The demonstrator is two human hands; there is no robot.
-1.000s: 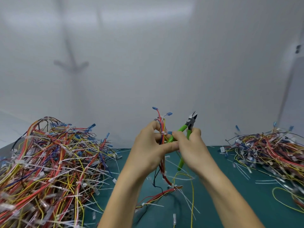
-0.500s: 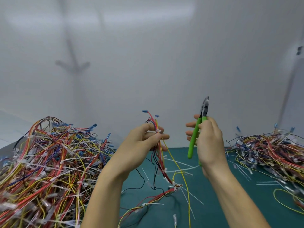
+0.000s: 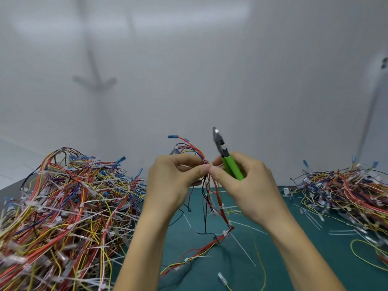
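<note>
Teal mat (image 3: pixel 315 259), white wall (image 3: pixel 210 70), wire heaps (image 3: pixel 63 206); left hand (image 3: pixel 170 185) pinching harness (image 3: pixel 219 204), right hand (image 3: pixel 252 192) round cutters (image 3: pixel 231 166), pinching harness too

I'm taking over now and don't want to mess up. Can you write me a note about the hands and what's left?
Left hand: grips the wire bundle above the green mat.
Right hand: holds the cutters, blades up and off the wires, thumb pinching by the white tie.
Done: loose tie strips lie on the mat.
Left: that tie is still on; probably snip it next.
Wire piles sit left and right.
</note>
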